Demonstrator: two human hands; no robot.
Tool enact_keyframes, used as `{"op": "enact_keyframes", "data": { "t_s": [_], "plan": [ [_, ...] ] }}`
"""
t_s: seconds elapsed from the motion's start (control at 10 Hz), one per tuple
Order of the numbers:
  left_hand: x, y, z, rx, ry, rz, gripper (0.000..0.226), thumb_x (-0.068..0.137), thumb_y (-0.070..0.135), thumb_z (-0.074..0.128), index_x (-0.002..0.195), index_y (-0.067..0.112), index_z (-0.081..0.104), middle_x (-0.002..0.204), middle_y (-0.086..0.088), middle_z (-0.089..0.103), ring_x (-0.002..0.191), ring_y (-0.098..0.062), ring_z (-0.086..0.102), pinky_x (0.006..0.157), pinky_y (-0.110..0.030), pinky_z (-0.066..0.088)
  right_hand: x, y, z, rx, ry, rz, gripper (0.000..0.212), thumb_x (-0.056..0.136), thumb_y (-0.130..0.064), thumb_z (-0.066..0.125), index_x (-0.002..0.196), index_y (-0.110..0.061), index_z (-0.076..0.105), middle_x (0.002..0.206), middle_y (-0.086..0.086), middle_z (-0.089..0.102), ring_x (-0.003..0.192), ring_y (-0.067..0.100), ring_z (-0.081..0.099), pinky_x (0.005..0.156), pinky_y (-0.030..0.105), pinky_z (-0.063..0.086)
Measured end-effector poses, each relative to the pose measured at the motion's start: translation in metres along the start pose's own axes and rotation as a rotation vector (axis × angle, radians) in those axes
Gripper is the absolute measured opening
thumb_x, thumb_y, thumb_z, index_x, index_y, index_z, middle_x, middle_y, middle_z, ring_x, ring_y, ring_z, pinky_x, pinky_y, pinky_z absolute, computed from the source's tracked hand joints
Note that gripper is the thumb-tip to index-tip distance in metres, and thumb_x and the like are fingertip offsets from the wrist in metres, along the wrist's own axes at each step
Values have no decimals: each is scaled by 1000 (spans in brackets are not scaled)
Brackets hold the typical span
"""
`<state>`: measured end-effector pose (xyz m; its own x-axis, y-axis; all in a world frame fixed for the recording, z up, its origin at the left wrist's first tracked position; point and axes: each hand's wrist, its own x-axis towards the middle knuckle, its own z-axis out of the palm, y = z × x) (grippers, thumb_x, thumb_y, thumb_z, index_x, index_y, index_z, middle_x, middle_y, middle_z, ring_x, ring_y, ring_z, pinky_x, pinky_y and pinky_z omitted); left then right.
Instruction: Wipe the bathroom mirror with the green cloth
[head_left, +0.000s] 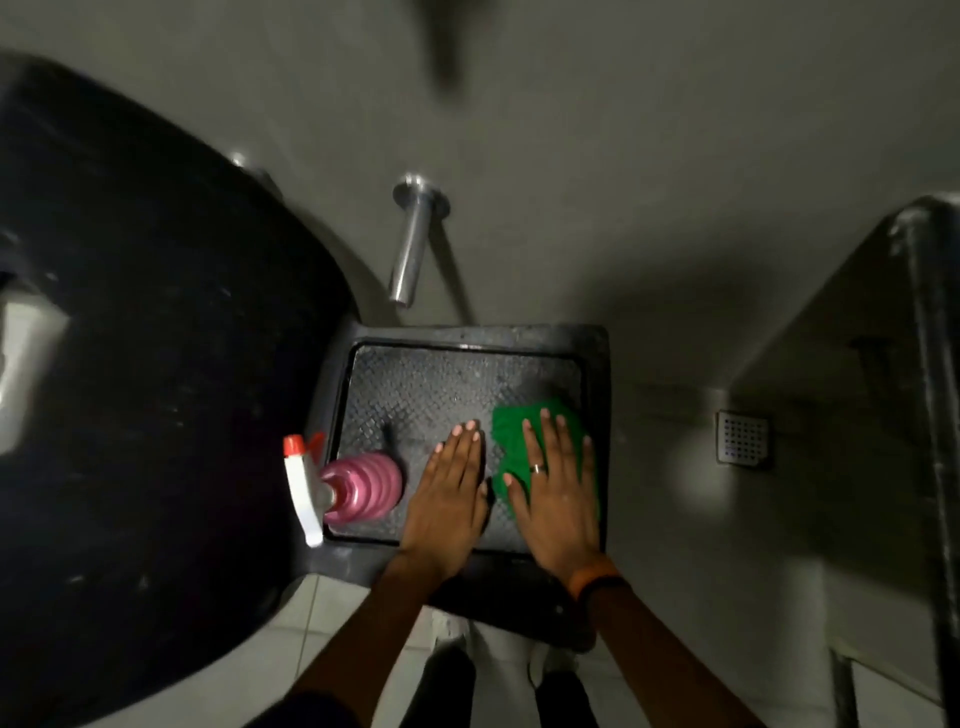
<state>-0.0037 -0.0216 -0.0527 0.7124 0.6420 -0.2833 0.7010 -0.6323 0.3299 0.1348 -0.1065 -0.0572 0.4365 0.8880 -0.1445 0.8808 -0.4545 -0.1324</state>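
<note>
While both hands lie flat on the dark textured surface (457, 384), nothing gripped yet: right hand (558, 483) spread palm-down on the green cloth (511, 434), fingers (545, 434) wide and pressing rather than pinching, left hand (449, 491) just beside it on the bare surface, fingers straight and close together, holding nothing. Cloth sitting at the right side of that surface, partly under the palm, a crumpled edge poking out toward the far corner. Pink spray bottle (358, 486) standing at the near-left corner, white trigger head (301, 488) hanging out past the rim (an easy thing to clip). Risks from here, as a judgement: a sideways sweep of the left hand could knock that bottle off the edge; gathering the cloth from a flat palm could leave half of it trailing and drag it off the raised lip; and a bunched cloth would likely smear rather than wipe clean. Hard to read: no mirror identifiable anywhere in view, unless the big dark oval at left (130, 338) counts, and cannot tell what that is. Dim, blurred light throughout. Metal spout (413, 239) on the wall, floor drain (742, 438) to the right, forearms cut off at the bottom edge, blurred dark shape at the top unreadable.
</note>
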Motion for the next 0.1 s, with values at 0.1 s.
{"op": "enact_keyframes", "data": {
  "t_s": [0.1],
  "plan": [
    [-8,43,-77,-181,178,18,63,102,30,23,159,7,12,168,-5,1,157,-22,2,128,-38,3,-5,-9,-83,117,102,45,69,100,-47,35,161,-14,32,171,11,24,159,29,27,125,53,17]
  ]
}}
